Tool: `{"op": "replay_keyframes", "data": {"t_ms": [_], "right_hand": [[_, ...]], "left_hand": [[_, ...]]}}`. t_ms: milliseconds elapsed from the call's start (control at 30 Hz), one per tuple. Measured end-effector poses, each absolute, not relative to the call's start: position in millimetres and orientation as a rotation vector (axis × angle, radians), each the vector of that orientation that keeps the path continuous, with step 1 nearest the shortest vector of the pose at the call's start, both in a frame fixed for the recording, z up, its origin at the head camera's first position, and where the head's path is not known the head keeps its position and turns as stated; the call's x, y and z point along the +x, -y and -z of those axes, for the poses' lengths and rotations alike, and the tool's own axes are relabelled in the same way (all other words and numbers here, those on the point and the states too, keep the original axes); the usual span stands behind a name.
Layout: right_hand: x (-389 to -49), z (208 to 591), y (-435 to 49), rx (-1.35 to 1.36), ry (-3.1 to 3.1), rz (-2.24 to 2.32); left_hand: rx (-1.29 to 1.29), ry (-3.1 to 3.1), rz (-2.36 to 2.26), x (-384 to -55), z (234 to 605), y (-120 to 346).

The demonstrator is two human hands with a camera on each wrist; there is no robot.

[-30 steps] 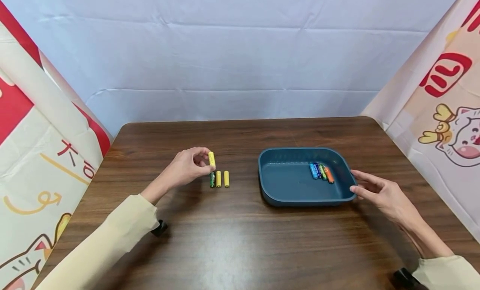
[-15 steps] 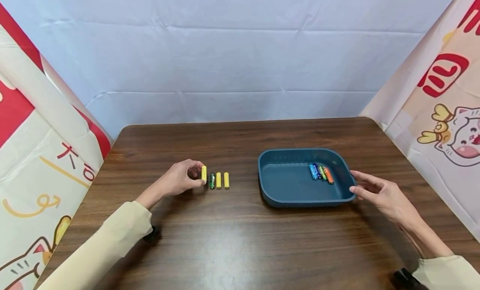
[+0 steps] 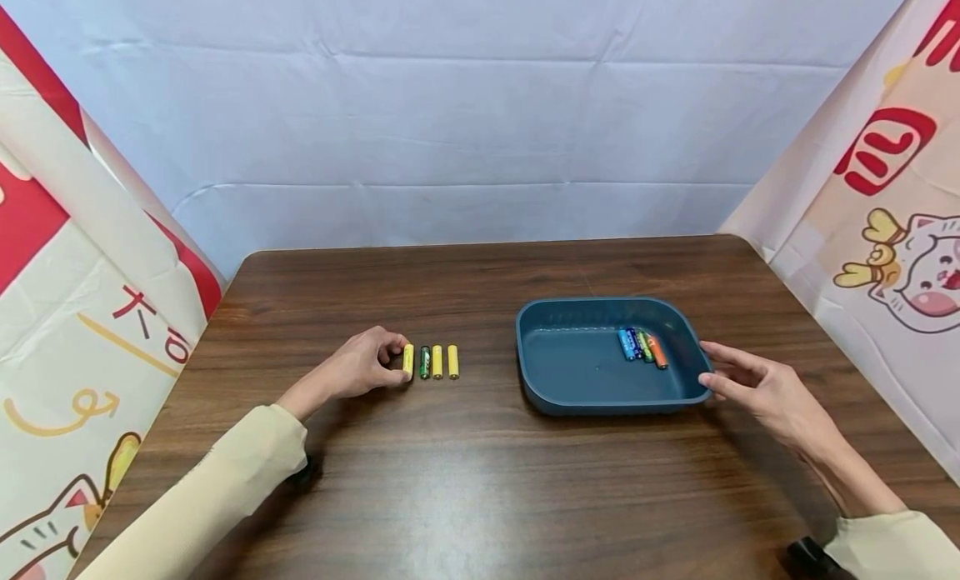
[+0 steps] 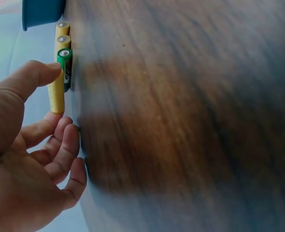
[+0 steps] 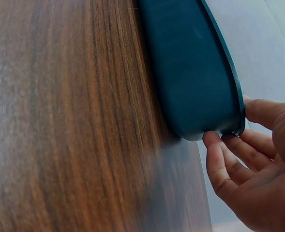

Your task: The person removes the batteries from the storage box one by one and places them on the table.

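Between thumb and index finger my left hand (image 3: 367, 363) pinches a yellow battery (image 3: 408, 360) by its two ends, down at the tabletop. Just right of it a green battery (image 3: 425, 362) and two yellow batteries stand or lie in a row; the left wrist view shows the green battery (image 4: 65, 67) beyond the pinched one. My right hand (image 3: 768, 388) holds the right end of a dark blue tray (image 3: 577, 407), thumb at the rim and fingers against the outer wall, as the right wrist view shows. Several batteries (image 3: 642, 346), blue, green and orange, lie together inside the tray's right half.
The brown wooden table (image 3: 465, 480) carries all of these things. A pale cloth (image 3: 480, 122) hangs behind its far edge, and printed cloths (image 3: 900, 255) flank it on both sides.
My left hand has brought the yellow battery left and down, from above the green battery to the row's left end. My right hand and the tray have stayed put.
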State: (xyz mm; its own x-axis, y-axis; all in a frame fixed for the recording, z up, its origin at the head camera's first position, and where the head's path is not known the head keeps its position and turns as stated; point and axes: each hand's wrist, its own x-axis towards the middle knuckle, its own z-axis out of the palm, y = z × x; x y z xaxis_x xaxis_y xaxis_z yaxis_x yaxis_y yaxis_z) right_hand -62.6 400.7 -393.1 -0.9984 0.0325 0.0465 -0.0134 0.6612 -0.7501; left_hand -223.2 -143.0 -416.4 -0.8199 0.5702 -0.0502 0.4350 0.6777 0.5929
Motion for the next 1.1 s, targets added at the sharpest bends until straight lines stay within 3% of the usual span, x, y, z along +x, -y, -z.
{"op": "replay_keyframes", "data": {"t_ms": [1100], "right_hand": [[-61.5, 392.3, -400.2, -0.028, 2.83, -1.248]], "left_hand": [[0.716, -2.753, -0.747, -216.3, 418.9, 137.5]]}}
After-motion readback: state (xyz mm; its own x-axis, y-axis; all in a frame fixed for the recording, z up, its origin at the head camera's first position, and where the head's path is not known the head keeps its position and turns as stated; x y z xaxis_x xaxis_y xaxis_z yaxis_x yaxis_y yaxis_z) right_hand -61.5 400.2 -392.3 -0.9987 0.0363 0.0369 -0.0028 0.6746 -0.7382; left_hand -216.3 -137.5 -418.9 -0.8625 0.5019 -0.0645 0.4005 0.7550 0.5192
